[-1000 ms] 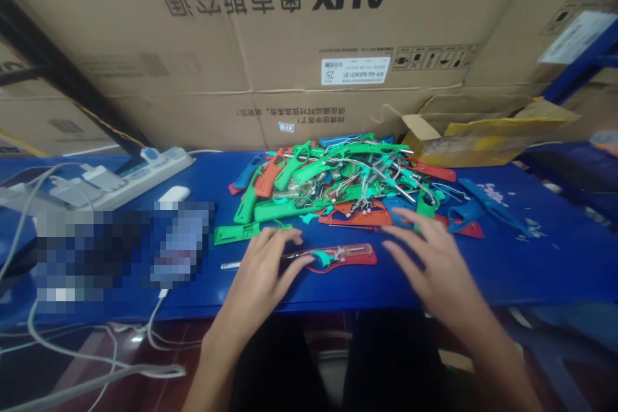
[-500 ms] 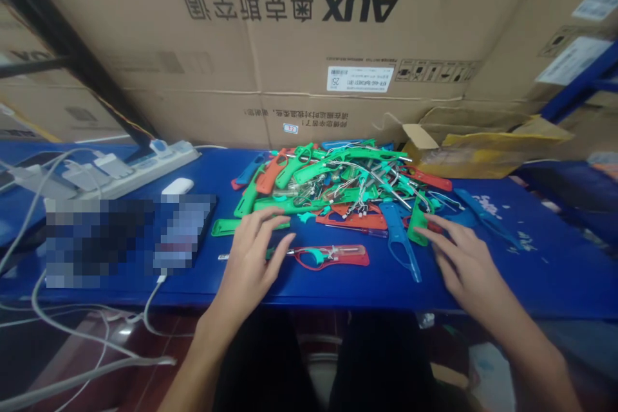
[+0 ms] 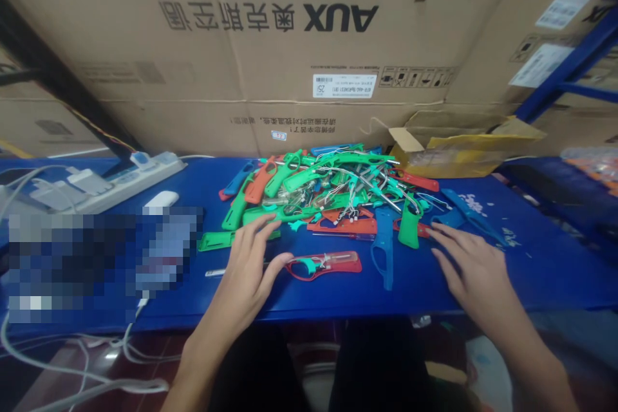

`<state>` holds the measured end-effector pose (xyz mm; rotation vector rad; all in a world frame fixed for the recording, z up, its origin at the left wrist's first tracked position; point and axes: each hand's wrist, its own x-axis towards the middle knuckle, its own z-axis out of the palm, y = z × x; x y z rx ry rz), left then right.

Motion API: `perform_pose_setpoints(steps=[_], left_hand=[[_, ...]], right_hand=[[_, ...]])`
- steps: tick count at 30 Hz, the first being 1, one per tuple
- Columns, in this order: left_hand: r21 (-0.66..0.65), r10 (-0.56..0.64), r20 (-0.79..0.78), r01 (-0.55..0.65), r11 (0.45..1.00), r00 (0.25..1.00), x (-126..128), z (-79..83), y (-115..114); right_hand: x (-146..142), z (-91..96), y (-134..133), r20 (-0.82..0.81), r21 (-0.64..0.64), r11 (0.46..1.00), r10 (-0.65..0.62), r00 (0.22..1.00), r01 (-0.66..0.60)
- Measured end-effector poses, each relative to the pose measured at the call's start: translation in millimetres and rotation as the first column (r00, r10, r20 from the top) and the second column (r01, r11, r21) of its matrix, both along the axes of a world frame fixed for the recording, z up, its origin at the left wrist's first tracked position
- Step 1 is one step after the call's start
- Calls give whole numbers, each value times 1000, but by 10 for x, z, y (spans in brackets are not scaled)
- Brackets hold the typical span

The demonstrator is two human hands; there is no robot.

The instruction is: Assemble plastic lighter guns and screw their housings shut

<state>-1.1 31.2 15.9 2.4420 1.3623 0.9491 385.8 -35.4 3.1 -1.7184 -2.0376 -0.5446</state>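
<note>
Leftward, little has shifted: the left hand [image 3: 251, 264] lies open, its thumb at the end of a red plastic gun-shaped shell [image 3: 333, 263] fitted with a teal trigger and wire, alone on the blue counter [image 3: 338, 301]. Beside it, a blue plastic shell [image 3: 383, 248] has come out of the heap of green, red and blue shells [image 3: 333, 187], which looks largely unworked. The right hand [image 3: 476, 264] has slid rightward, open and empty.

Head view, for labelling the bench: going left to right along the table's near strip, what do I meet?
White oval device → left hand → red plastic shell with teal trigger → blue handle shell → right hand.
</note>
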Motion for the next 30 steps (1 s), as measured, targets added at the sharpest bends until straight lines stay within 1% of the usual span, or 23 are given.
perform_pose_setpoints(steps=[3, 6, 8, 10, 12, 16, 21, 23, 25, 26, 28, 30], left_hand=[[-12, -39, 18, 39, 999, 999, -24, -11, 26], [-46, -43, 93, 48, 998, 995, -51, -13, 44], [-63, -18, 141, 27, 998, 990, -63, -9, 42], [-63, 4, 170, 7, 998, 985, -65, -3, 34], [-58, 19, 192, -8, 998, 981, -59, 4, 23], [-86, 37, 240, -17, 996, 970, -46, 21, 6], [-183, 43, 320, 17, 983, 946, -69, 29, -7], [-210, 38, 383, 47, 976, 923, -85, 21, -7], [-208, 23, 476, 87, 974, 879, -99, 9, -5], [-197, 16, 523, 102, 975, 852, -103, 4, -3], [-174, 14, 591, 110, 979, 806, -110, -3, 2], [-171, 24, 619, 104, 980, 785, -115, 0, 4]], right_hand=[[116, -22, 53, 64, -15, 987, -159, 985, 160], [142, -20, 78, 54, -30, 953, -299, 953, 300], [141, -28, 46, 19, -15, 931, -365, 931, 365], [144, -56, -25, -6, -13, 922, -388, 922, 388], [160, -99, -107, -9, -20, 932, -363, 932, 363], [248, -146, -183, 3, -19, 975, -221, 975, 221], [404, -46, -136, -42, -50, 996, -70, 997, 67], [440, 7, -140, -66, -91, 996, -24, 998, 18], [447, 52, -176, -100, -163, 987, -20, 995, 3], [444, 76, -202, -116, -206, 978, -38, 993, 14], [436, 137, -260, -136, -285, 956, -109, 985, 66], [442, 226, -305, -157, -307, 944, -172, 973, 117]])
